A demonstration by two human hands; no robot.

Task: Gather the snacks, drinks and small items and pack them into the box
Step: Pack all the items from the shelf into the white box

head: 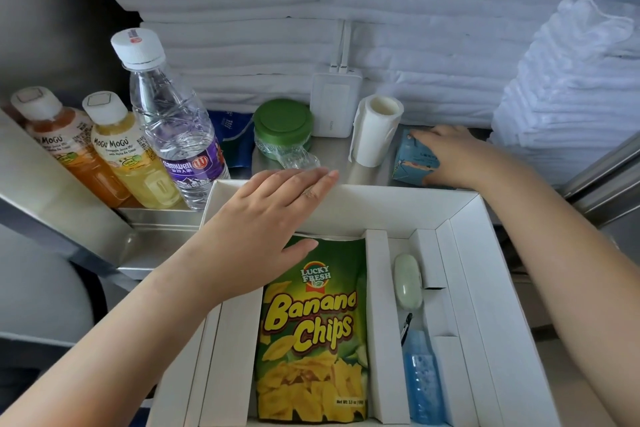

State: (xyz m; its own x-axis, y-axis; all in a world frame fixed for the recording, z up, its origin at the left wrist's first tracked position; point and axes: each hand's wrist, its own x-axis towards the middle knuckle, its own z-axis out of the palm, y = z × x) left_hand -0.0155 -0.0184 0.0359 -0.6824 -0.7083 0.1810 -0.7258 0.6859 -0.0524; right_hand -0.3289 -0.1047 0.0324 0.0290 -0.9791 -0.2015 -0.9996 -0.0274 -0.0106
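Note:
A white partitioned box (388, 204) sits in front of me. Its middle compartment holds a green banana chips bag (311, 333). The narrow right compartment holds a pale green oval case (408, 281), a small black clip and a blue packet (422, 378). My left hand (263, 229) lies flat over the box's far rim, fingers apart, holding nothing. My right hand (450, 152) rests on a small blue carton (412, 163) on the shelf behind the box, fingers wrapped over its top. Left of the box stand two Mogu Mogu bottles, orange (69, 146) and yellow (131, 152), and a water bottle (176, 128).
On the shelf behind the box are a green-lidded container (282, 125), a dark blue packet (232, 135), a white charger (334, 102) with cables, and a white roll (375, 128). Stacks of folded white towels (568, 94) rise behind and at the right. A metal tray edge (159, 222) runs at the left.

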